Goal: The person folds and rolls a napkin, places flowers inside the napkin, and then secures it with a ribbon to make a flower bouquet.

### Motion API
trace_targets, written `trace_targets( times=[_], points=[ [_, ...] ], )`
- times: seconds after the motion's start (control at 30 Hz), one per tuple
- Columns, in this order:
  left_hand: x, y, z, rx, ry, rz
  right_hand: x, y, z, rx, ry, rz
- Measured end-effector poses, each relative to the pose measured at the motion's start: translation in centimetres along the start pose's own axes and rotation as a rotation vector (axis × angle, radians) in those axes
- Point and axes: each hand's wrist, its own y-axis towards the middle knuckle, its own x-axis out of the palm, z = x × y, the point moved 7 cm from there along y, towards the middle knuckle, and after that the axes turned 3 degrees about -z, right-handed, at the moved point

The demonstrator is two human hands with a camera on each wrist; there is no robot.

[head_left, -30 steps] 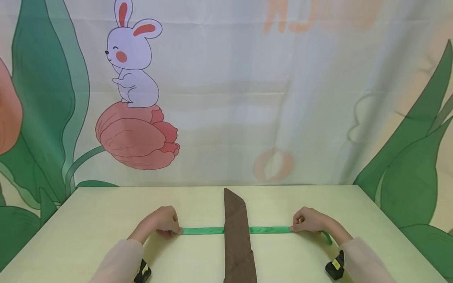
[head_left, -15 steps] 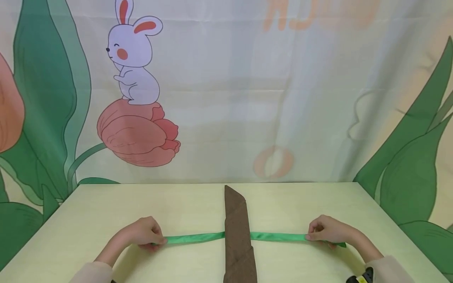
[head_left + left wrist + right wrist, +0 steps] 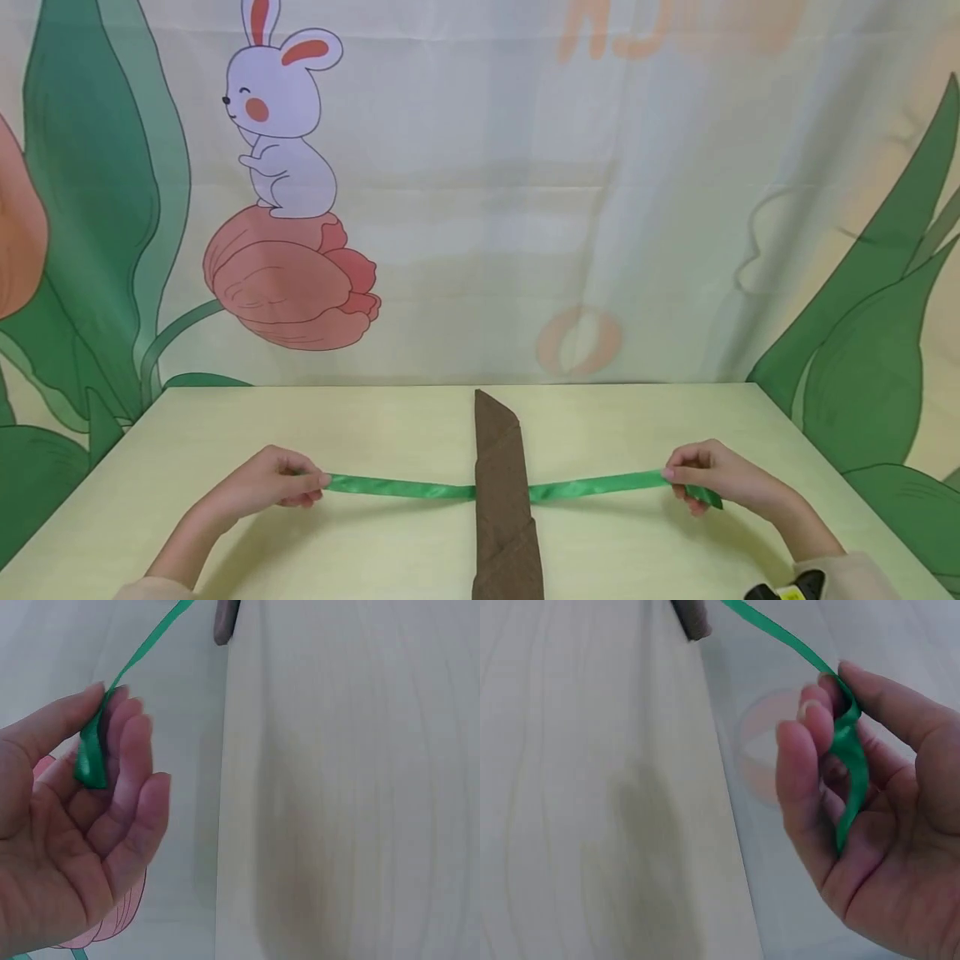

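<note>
A long brown wrapped bundle (image 3: 504, 500), its outside folded in slanting layers, lies lengthwise on the table. A green satin ribbon (image 3: 405, 487) passes beneath it and comes out on both sides, raised toward its ends. My left hand (image 3: 273, 483) pinches the ribbon's left part between thumb and fingertips; a short tail of ribbon (image 3: 91, 761) lies against the fingers in the left wrist view. On the other side my right hand (image 3: 720, 479) pinches the right part, and a longer tail (image 3: 855, 776) hangs into the palm. The ribbon under the bundle is hidden.
The pale wooden table (image 3: 405, 425) reaches back to a printed cloth backdrop (image 3: 465, 250) with a rabbit and flowers. A dark wrist device (image 3: 791, 587) shows at my right sleeve.
Both hands have moved outward from the bundle and then up off the table, drawing more ribbon out to each side. The bundle has stayed in place.
</note>
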Motion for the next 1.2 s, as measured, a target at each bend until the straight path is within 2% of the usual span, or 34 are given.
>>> trace_targets(
  times=[0.17, 0.3, 0.47, 0.6, 0.87, 1.2],
  points=[
    [-0.4, 0.1, 0.4, -0.003, -0.046, 0.090, -0.1, -0.2, -0.9, -0.073, 0.154, 0.022],
    [-0.6, 0.2, 0.7, -0.003, -0.103, 0.165, -0.2, -0.2, -1.6, -0.121, 0.218, 0.052],
    [-0.7, 0.5, 0.8, -0.004, -0.150, 0.216, -0.2, -0.2, -1.9, -0.158, 0.282, 0.069],
    [-0.7, 0.5, 0.7, -0.007, -0.158, 0.230, -0.2, -0.2, -2.0, -0.182, 0.301, 0.062],
    [-0.6, 0.5, 0.7, -0.002, -0.166, 0.225, -0.4, -0.2, -2.0, -0.157, 0.282, 0.087],
    [-0.7, 0.6, 1.3, -0.002, -0.161, 0.230, -0.5, 0.5, -3.8, -0.176, 0.215, 0.108]
  ],
)
